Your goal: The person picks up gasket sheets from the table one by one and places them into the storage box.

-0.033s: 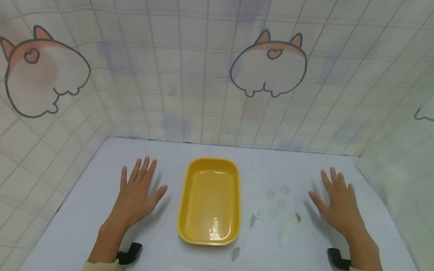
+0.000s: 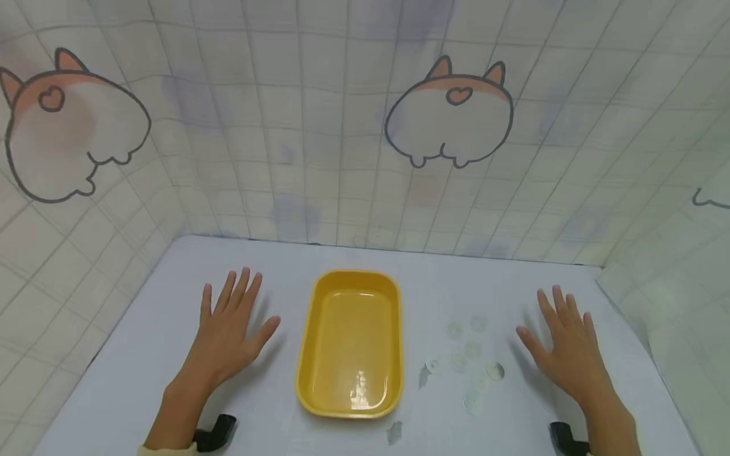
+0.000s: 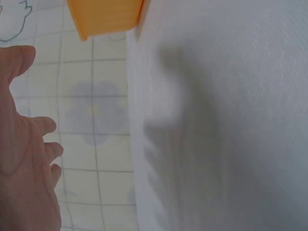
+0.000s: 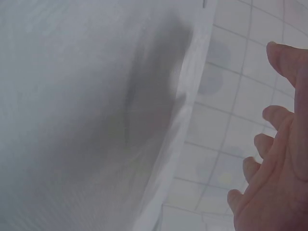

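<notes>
My left hand (image 2: 225, 342) is held with straight, spread fingers to the left of a yellow tray (image 2: 302, 354). It holds nothing, and its shadow falls on the white tabletop. Farther right, my right hand (image 2: 570, 358) is spread the same way, also holding nothing. Between the tray and that hand lie several small round discs, most of them pale and see-through. One shiny disc (image 2: 495, 371) is nearest the right hand; a disc with a small centre mark (image 2: 433, 366) lies closer to the tray. In the left wrist view a corner of the tray (image 3: 108, 19) shows at the top.
Two thin grey jagged pieces (image 2: 394, 432) lie near the tray's right side. White tabletop (image 2: 274, 405) surrounds everything. Checked cloth walls (image 2: 342, 158) with cartoon drawings stand at the back and both sides. A black fitting (image 2: 215, 433) sits at each wrist.
The head view has shifted very slightly, so everything appears a little lower. Hands, tray and discs keep their places.
</notes>
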Available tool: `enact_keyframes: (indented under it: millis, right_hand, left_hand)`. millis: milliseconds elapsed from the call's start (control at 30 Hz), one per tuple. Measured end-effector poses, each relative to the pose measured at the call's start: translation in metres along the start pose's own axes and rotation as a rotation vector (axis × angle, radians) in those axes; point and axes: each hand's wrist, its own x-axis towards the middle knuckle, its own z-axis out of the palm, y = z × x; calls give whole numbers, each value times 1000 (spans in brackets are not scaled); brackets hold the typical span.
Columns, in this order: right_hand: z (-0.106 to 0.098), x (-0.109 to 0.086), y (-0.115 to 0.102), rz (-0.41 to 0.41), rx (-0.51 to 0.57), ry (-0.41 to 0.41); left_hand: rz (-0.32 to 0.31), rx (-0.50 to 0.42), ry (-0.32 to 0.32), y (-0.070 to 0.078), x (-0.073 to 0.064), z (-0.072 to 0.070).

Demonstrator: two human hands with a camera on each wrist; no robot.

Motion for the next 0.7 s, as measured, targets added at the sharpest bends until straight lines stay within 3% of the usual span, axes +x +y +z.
enact_keyframes:
  millis: [233,467,700]
  right_hand:
    - [-3,-1,-5,-20,17,-11]
    - [-1,-2,-16,-18,79,-38]
    - [2,-15,-31,8,162,-82]
  left_hand:
    - [11,-16,14,1,0,-2]
    - [46,-52,8,14,-1,2]
    - [100,-132,-26,36,-28,11]
